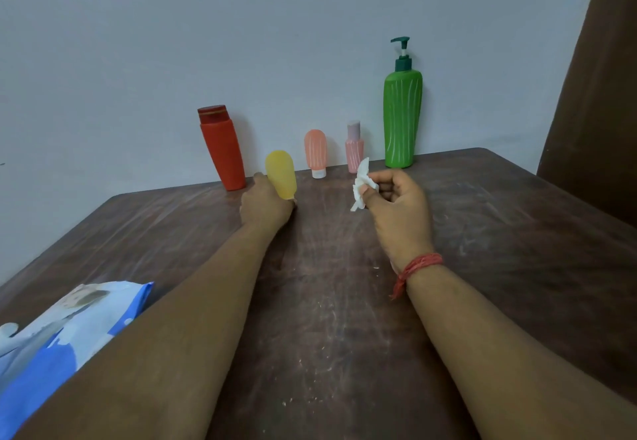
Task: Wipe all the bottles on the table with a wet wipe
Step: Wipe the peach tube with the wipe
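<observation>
Hands both out over a dark, scuffed worktop [482, 232]. Left hand [265, 207] curled round the lower end of a yellow bottle [281, 174], which stands upright out of the fist; whether its base touches the worktop cannot be told. Right hand [396, 201] held a little apart to the right, fingers curled, pinching a crumpled white wipe [362, 184] between thumb and fingertips; wipe not touching the yellow bottle. Red thread band [418, 265] on the right wrist.

Beyond the hands, along the far edge by the wall, four more bottles: red bottle [224, 150] just beyond and left of the left hand, leaning; peach bottle [315, 151] between the two hands, cap down; pink bottle [355, 148] just beyond the wipe; tall green pump bottle [402, 115] beyond the right hand.

Blue wipe pack [62, 336] lies left of the left forearm, near the person, partly under it.
</observation>
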Demonstrator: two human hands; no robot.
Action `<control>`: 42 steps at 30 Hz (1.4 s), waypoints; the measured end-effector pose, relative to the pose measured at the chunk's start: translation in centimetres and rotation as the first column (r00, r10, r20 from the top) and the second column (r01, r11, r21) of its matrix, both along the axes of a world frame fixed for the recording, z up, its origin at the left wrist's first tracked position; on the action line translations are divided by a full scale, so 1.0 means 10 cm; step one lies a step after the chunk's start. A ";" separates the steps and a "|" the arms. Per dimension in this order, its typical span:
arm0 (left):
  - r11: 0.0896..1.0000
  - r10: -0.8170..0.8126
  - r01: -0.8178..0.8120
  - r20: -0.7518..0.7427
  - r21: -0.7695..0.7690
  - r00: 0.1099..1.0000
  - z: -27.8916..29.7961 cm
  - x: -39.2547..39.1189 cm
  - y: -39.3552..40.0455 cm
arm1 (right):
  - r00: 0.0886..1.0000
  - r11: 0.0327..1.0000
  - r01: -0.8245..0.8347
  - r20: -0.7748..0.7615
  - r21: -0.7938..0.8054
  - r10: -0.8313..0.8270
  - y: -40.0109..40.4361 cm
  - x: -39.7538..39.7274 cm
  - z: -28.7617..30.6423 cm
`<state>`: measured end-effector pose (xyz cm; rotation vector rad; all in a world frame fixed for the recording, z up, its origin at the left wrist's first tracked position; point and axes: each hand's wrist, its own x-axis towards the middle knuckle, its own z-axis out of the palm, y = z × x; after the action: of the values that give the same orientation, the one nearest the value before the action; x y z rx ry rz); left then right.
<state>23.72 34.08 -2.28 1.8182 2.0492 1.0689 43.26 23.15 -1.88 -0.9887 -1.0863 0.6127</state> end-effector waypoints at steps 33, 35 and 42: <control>0.922 0.088 -0.104 0.058 0.372 0.994 0.11 0.18 0.53 | 0.999 0.999 -0.024 -0.042 -0.036 0.023 0.01 -0.05 -0.03; 0.829 0.015 0.179 -0.342 0.530 0.940 0.17 0.26 0.51 | 0.999 0.999 -0.024 -0.046 -0.035 0.022 0.00 -0.06 -0.03; 0.890 -0.165 0.399 -0.657 0.222 0.735 0.57 0.53 0.84 | 0.999 0.999 -0.012 -0.046 -0.031 0.011 0.03 -0.04 -0.06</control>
<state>29.05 42.48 3.40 2.8945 1.8244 0.8447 42.82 23.45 -2.44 -0.9914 -1.0454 0.6603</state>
